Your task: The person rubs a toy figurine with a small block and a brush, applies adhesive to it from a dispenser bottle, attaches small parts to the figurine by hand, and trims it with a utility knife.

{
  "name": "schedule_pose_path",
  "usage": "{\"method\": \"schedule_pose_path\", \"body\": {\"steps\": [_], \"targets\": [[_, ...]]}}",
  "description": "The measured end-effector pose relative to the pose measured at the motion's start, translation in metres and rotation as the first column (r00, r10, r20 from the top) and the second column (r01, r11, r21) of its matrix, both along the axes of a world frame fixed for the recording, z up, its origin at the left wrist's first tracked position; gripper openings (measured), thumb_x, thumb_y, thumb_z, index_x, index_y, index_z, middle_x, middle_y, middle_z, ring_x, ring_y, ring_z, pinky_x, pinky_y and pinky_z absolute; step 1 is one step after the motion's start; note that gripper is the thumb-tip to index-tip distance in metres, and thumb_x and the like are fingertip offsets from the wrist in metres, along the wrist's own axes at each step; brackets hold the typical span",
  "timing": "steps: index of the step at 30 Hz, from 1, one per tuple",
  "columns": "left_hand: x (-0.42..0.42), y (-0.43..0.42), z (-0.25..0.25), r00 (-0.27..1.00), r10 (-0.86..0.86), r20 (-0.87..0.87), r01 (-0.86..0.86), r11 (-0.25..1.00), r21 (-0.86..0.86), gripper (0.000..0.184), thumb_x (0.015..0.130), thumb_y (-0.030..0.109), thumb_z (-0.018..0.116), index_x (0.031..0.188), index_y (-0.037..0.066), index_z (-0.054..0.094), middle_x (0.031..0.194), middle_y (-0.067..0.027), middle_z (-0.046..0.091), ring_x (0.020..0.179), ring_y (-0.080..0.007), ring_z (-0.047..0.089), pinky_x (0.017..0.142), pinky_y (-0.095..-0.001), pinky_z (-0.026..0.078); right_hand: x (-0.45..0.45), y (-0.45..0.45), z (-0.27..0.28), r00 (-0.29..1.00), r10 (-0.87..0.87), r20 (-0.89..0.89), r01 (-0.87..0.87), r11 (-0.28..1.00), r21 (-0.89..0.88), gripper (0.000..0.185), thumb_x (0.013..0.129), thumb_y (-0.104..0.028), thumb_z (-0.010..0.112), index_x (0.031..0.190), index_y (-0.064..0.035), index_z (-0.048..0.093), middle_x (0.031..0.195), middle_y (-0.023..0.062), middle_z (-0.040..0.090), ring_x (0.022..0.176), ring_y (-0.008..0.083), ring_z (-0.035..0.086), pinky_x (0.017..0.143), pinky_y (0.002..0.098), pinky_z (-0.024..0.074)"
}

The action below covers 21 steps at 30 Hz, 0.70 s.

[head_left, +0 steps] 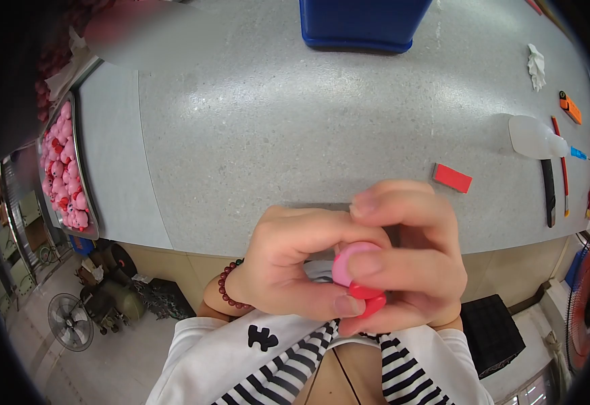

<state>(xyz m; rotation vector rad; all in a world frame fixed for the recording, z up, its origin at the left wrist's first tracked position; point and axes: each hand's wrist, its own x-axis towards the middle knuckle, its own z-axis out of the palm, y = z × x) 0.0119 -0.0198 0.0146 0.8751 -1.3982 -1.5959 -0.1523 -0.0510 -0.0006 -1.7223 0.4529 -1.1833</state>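
Note:
Close to my chest, just off the table's near edge, both hands meet around a small pink and red figurine [344, 268]. My left hand [295, 260], with a beaded bracelet at the wrist, is closed on its left side, the thumb by the red parts. My right hand [416, 263] pinches it from the right, with fingers over the pink top and the thumb below the red parts. Fingers hide much of the figurine. A red rectangular block [453, 178] lies on the table beyond my right hand.
A blue bin [362, 27] stands at the back. A metal tray [92, 209] of similar pink figurines is at left. Rightward lie a translucent squeeze bottle [531, 137] with a blue needle tip, a black tool [548, 192], a red stick [566, 185], an orange cutter [570, 108] and crumpled tissue [536, 66].

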Motion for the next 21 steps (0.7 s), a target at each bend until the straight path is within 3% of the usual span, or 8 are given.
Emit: {"method": "schedule_pose_path", "body": {"steps": [4, 7, 9, 16, 19, 21], "targets": [[-0.004, 0.012, -0.006, 0.993, 0.121, -0.016, -0.119, 0.988, 0.099, 0.036, 0.068, 0.015, 0.07, 0.096, -0.003, 0.056, 0.08, -0.0106, 0.061, 0.069, -0.0181, 0.06, 0.061, -0.0247, 0.046, 0.0, 0.0, 0.005, 0.998, -0.03, -0.059, 0.025, 0.997, -0.077, 0.047, 0.064, -0.036, 0.073, 0.093, -0.0031, 0.057, 0.097, 0.0143, 0.054, 0.086, 0.0303, 0.053, 0.069, 0.0357, 0.0468], [-0.004, 0.01, -0.009, 0.991, 0.093, -0.101, -0.088, 0.994, 0.059, 0.037, 0.069, 0.016, 0.07, 0.096, -0.003, 0.056, 0.079, -0.0107, 0.061, 0.068, -0.0179, 0.06, 0.059, -0.0239, 0.045, 0.004, 0.003, 0.007, 0.996, -0.082, -0.039, 0.081, 0.996, -0.031, 0.045, 0.065, -0.035, 0.073, 0.091, -0.0026, 0.057, 0.092, 0.0131, 0.057, 0.083, 0.0311, 0.055, 0.068, 0.0358, 0.0485], [-0.007, 0.013, -0.014, 0.96, 0.12, -0.251, -0.081, 0.984, 0.159, 0.036, 0.07, 0.018, 0.069, 0.096, -0.003, 0.056, 0.078, -0.0109, 0.06, 0.067, -0.0176, 0.06, 0.058, -0.0235, 0.044, 0.004, 0.004, 0.006, 0.994, -0.1, -0.04, 0.099, 0.995, -0.033, 0.043, 0.067, -0.034, 0.072, 0.091, -0.0018, 0.057, 0.093, 0.0142, 0.057, 0.083, 0.032, 0.056, 0.067, 0.0358, 0.0495], [-0.008, 0.014, -0.013, 0.969, 0.135, -0.207, -0.112, 0.987, 0.119, 0.034, 0.071, 0.019, 0.068, 0.094, -0.003, 0.056, 0.077, -0.0106, 0.06, 0.066, -0.0168, 0.059, 0.057, -0.0234, 0.044, 0.005, 0.007, 0.006, 0.988, -0.14, -0.06, 0.137, 0.989, -0.054, 0.041, 0.07, -0.033, 0.07, 0.091, -0.0017, 0.055, 0.094, 0.0138, 0.058, 0.083, 0.0314, 0.057, 0.067, 0.0361, 0.0495], [-0.009, 0.013, -0.013, 0.948, 0.129, -0.29, -0.079, 0.981, 0.178, 0.034, 0.072, 0.02, 0.068, 0.094, -0.003, 0.056, 0.077, -0.01, 0.06, 0.066, -0.0164, 0.059, 0.057, -0.0232, 0.044, 0.005, 0.006, 0.006, 0.989, -0.126, -0.073, 0.123, 0.992, -0.039, 0.043, 0.068, -0.034, 0.071, 0.092, -0.0022, 0.055, 0.094, 0.015, 0.058, 0.083, 0.0315, 0.057, 0.068, 0.0367, 0.049], [-0.012, 0.013, -0.01, 0.965, 0.201, -0.171, -0.198, 0.98, 0.036, 0.033, 0.072, 0.019, 0.068, 0.093, -0.003, 0.057, 0.078, -0.0096, 0.061, 0.066, -0.0164, 0.059, 0.058, -0.0231, 0.044, 0.008, 0.004, 0.005, 0.985, -0.17, 0.037, 0.17, 0.985, 0.014, 0.034, 0.061, -0.015, 0.069, 0.088, 0.0043, 0.061, 0.087, 0.0155, 0.061, 0.075, 0.0272, 0.059, 0.067, 0.0312, 0.0496]]}}
